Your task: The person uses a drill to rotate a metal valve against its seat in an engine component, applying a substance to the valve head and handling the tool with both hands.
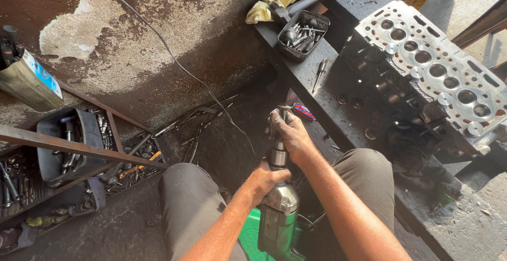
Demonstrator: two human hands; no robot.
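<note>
A green and silver power drill (278, 208) points away from me, held upright between my knees. My left hand (265, 179) grips its silver body just behind the chuck. My right hand (289, 132) closes over the chuck end and a small metal part at the tip (285, 108). A red and blue striped object (304, 111) lies just right of the tip on the edge of the dark bench (338, 81). What sits in the chuck is hidden by my fingers.
An aluminium cylinder head (438, 71) rests on the bench at right. A black tray of small metal parts (303, 34) and a yellow rag (269, 5) lie at the bench's far end. Tools fill bins (68, 145) on the floor at left. A wire (174, 60) runs across the wall.
</note>
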